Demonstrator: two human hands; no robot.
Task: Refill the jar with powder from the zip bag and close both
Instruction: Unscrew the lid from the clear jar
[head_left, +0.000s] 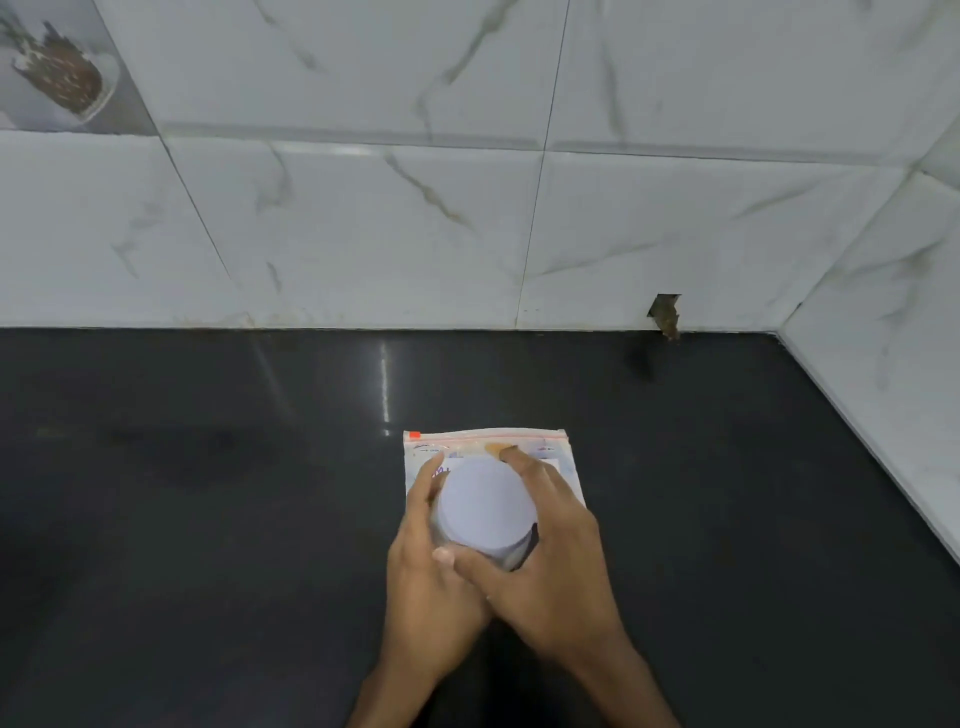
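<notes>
Left hand (431, 566): fingers (430, 470) curled round the left side of the jar (511, 555). Right hand (553, 564): fingers (519, 458) curled round its right side, thumb crossing over the left thumb at the near side.

Jar: round, with a flat pale lavender lid (485, 506) on and a clear wall below it. Contents cannot be made out.

Position: over the zip bag (483, 439), which lies flat on the black bench (208, 519). Cannot tell if jar and bag touch.

Bag: clear, with a red zip line along the far edge and a red tab at the far left corner.

Purple handwriting and small print on the bag are illegible.
</notes>
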